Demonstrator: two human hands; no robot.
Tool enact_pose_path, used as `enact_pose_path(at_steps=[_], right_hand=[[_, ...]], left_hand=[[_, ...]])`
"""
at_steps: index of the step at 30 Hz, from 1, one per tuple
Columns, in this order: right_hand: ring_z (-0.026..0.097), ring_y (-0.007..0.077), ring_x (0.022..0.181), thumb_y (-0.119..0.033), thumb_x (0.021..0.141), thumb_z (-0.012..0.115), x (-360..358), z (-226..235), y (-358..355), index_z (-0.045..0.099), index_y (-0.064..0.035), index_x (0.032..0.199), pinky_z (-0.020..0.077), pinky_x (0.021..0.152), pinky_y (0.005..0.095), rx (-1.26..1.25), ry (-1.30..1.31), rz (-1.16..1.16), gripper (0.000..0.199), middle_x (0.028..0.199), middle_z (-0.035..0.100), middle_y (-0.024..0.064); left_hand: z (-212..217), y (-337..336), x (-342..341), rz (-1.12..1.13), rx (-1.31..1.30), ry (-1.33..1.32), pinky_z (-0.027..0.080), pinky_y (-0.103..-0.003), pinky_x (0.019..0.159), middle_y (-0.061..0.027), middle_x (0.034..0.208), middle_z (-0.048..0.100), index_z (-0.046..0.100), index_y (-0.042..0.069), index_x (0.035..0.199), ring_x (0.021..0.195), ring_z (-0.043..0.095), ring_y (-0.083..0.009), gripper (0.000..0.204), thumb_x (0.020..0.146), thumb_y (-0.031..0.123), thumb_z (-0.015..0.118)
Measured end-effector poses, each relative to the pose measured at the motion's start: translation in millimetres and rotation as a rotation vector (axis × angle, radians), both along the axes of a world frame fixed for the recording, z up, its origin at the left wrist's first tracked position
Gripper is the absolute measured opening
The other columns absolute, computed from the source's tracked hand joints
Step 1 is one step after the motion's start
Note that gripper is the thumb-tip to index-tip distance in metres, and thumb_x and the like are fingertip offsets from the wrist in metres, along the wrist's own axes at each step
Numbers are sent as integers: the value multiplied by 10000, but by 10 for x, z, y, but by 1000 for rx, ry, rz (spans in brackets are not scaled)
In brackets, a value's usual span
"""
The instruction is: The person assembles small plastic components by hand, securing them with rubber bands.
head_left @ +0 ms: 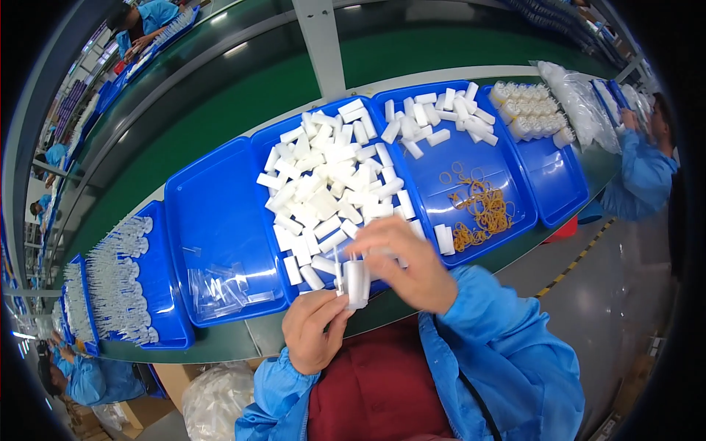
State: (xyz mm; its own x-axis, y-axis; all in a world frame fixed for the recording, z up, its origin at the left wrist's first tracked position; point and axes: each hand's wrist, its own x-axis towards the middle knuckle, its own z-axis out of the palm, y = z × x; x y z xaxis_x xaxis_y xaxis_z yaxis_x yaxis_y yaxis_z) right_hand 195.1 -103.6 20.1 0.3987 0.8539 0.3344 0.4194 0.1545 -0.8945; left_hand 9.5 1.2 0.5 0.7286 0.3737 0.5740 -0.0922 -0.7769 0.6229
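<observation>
My left hand [316, 329] is closed, its thumb and fingers pinching a white cylindrical piece [356, 284] at the front edge of a blue tray [293, 250]. A slim, pale upright part [338, 270] stands against that piece, next to my fingertips. Just above and to the right is my right hand [408, 264], its fingers curled toward the top of the slim part. Motion blurs those fingertips, so I cannot tell whether they grip anything. A heap of white blocks [323, 176] fills the tray behind my hands.
Another blue tray holds yellow-brown rubber bands [482, 209] and more white blocks [441, 114]. Leftward lie clear plastic strips [224, 288] and rows of translucent parts [121, 279]. Far right are clear-white parts [531, 109] and a plastic bag [581, 106]. A co-worker [643, 165] is beyond.
</observation>
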Motion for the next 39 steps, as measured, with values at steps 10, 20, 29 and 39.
enact_pose_path(at_steps=[10,20,29,39], right_hand=[[599,265,974,-13,753,670,1884,-328,-99,665,-55,966,458,868,381,-486,-1247,-297,218,943,647,97],[635,292,761,7,839,607,1490,-27,-150,636,-72,1046,516,648,379,-364,-737,-376,224,854,609,112],[640,294,816,-57,825,686,1504,-42,-217,679,-37,993,528,713,392,-275,-979,-397,169,871,647,120],[619,298,824,-13,731,666,1523,-149,-84,654,-27,963,507,734,378,-474,-1094,-403,233,859,622,133]], left_hand=[[70,-36,23,6,-1,30,515,-339,659,-112,941,650,665,20,1052,794,641,-272,406,680,-63,805],[151,-13,6,-20,11,88,504,-334,666,-95,941,646,703,37,1066,816,624,-257,393,695,-71,776],[70,-19,-27,11,26,93,502,-336,676,-86,962,644,706,42,1069,844,621,-253,411,682,-83,764],[109,-39,-79,-11,57,122,500,-340,700,-75,982,649,716,59,1079,866,614,-254,457,652,-102,735]])
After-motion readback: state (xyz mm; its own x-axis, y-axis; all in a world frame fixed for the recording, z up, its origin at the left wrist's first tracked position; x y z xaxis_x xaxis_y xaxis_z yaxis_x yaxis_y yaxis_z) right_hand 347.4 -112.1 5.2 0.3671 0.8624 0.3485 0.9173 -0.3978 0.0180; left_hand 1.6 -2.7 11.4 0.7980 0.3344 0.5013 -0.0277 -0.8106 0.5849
